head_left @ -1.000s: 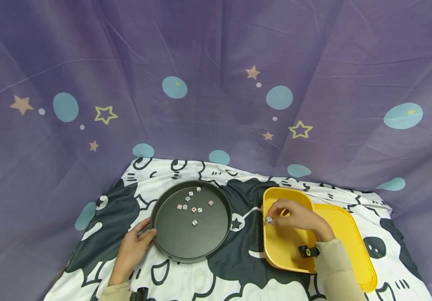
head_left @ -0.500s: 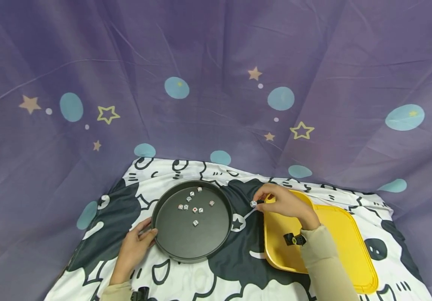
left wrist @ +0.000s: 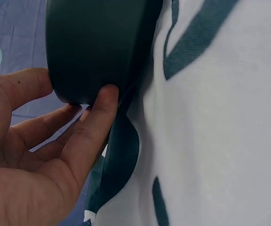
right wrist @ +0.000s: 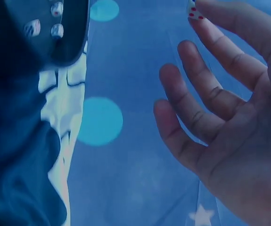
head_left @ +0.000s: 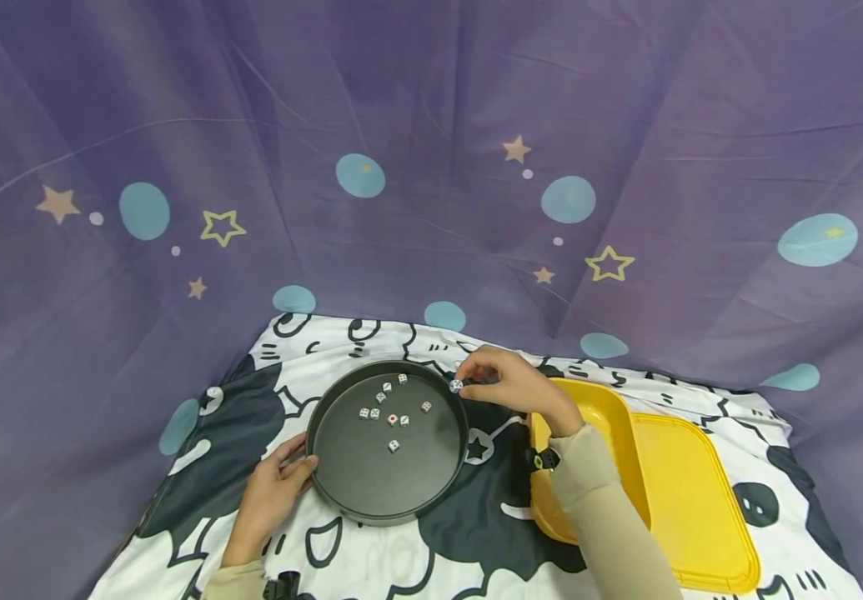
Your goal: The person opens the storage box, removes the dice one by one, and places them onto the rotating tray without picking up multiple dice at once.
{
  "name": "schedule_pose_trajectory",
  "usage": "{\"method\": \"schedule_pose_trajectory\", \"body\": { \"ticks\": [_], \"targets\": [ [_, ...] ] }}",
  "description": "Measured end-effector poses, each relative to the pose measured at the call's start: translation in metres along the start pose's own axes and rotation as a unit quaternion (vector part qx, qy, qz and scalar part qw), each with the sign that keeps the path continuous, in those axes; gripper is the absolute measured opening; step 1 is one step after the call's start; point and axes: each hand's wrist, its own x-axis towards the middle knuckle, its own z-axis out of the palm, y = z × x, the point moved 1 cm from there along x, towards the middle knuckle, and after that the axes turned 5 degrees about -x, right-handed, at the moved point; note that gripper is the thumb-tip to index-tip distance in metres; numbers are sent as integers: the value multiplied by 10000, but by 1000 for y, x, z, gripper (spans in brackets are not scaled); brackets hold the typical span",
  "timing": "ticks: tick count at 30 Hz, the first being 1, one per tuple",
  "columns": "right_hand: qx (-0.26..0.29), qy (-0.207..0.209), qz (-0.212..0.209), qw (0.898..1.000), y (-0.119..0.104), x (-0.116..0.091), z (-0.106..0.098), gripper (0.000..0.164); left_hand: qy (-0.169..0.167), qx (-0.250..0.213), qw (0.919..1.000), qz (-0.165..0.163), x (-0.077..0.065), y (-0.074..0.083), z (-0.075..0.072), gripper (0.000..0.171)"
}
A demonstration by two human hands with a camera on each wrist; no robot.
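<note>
In the head view a round black pan (head_left: pixel 382 487) lies on the patterned cloth, with several white dice (head_left: pixel 393 420) scattered across its upper half. My left hand (head_left: pixel 268 493) holds the pan's left edge, thumb on the rim and fingers against the outer wall, as the left wrist view shows on the dark wall (left wrist: pixel 97 47). Between thumb and index fingertip, my right hand (head_left: pixel 509 385) pinches one die (head_left: pixel 456 386) beside the pan's upper right rim. The right wrist view shows red dots on this die (right wrist: pixel 193 12); the other fingers are spread apart.
To the right stands a yellow tray (head_left: pixel 629 467), partly covered by the right forearm. A flat yellow lid (head_left: pixel 701 508) lies against its right side. The black-and-white cloth (head_left: pixel 401 554) covers the surface, and a purple curtain (head_left: pixel 416 167) hangs behind.
My right hand has carried the die left, from over the yellow tray to the pan's upper right rim. The left hand keeps its hold on the pan.
</note>
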Motion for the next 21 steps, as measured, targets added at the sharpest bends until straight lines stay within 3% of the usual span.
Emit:
{"method": "schedule_pose_trajectory", "body": {
  "ticks": [13, 21],
  "targets": [
    [-243, 84, -544, 9982, -12, 54, 38, 20, -26, -96, 10000, -4, -1, 0, -1, 51],
    [-224, -69, -310, 9992, -15, 69, 61, 19, 11, -35, 10000, -49, -2, 2, 0, 51]
  ]
}}
